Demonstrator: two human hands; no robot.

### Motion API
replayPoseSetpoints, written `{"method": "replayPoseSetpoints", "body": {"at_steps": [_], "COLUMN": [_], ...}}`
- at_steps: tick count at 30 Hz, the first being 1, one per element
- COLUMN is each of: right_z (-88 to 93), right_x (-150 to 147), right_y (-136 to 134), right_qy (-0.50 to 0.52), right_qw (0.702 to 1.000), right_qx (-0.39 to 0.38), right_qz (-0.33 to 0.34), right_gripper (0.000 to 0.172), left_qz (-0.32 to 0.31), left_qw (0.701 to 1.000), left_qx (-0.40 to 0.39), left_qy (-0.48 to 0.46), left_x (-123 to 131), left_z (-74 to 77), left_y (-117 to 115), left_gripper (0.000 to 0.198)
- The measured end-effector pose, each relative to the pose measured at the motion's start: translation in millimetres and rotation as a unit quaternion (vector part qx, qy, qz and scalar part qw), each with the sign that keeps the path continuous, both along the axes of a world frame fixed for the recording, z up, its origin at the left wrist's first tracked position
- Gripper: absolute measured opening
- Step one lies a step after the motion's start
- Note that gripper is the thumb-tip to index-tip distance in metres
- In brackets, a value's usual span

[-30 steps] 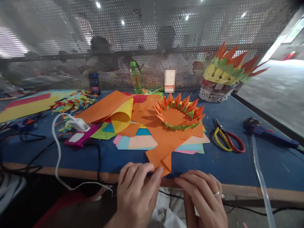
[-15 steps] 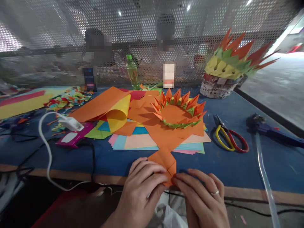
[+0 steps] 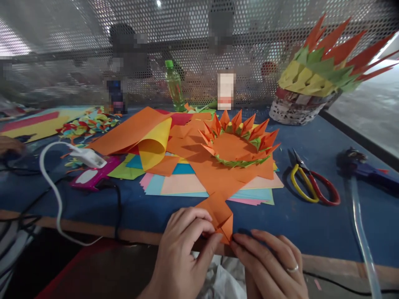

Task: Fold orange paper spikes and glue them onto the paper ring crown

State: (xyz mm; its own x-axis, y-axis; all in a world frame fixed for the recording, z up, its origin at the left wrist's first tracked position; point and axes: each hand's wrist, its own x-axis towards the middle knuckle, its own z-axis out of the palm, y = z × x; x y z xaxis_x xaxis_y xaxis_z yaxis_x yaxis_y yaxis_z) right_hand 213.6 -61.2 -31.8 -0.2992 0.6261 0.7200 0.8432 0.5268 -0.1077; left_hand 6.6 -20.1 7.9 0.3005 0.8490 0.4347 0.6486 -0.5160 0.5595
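Note:
A partly folded square of orange paper [image 3: 216, 209] lies at the table's front edge, creases showing near its lower corner. My left hand [image 3: 187, 241] has curled fingers on its left side, with thumb and fingertips gripping the paper. At the lower right corner, the fingertips of my right hand [image 3: 269, 261], which wears a ring, pinch the paper; the thumb is hidden. Just behind, a ring of folded orange and green paper points [image 3: 240, 162] rests on orange sheets [image 3: 212, 176] over a stack of pastel paper [image 3: 181, 185].
Right of the papers lie red-and-yellow-handled scissors [image 3: 314, 185] and a blue glue gun [image 3: 368, 168] with a clear glue stick. A paper-crowned basket [image 3: 299, 104] and a green-capped bottle [image 3: 174, 87] stand behind. Left are a pink power strip [image 3: 93, 176] and another person's hand [image 3: 11, 146].
My left thumb has shifted up onto the paper's lower fold, while my right hand stays at the corner. The view has moved slightly. Another person's hand has appeared at the far left.

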Motion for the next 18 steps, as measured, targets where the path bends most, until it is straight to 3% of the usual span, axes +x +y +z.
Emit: {"method": "replayPoseSetpoints", "body": {"at_steps": [5, 12, 18], "right_z": [0.0, 2.0, 1.5], "right_x": [-3.4, -15.1, -17.2], "right_y": [-1.2, -10.7, -7.8], "right_qy": [0.018, 0.126, 0.081], "right_qw": [1.0, 0.989, 0.994], "right_qx": [-0.006, -0.039, -0.034], "right_qz": [-0.006, -0.059, -0.062], "right_gripper": [0.032, 0.039, 0.035], "left_qz": [0.004, 0.004, 0.007], "left_qw": [1.0, 1.0, 1.0], "left_qx": [-0.005, -0.026, -0.02], "left_qy": [0.004, 0.001, -0.007], "left_x": [3.1, 3.8, 4.0], "left_z": [2.2, 2.2, 4.0], "left_y": [1.4, 1.3, 0.6], "left_gripper": [0.017, 0.017, 0.019]}}
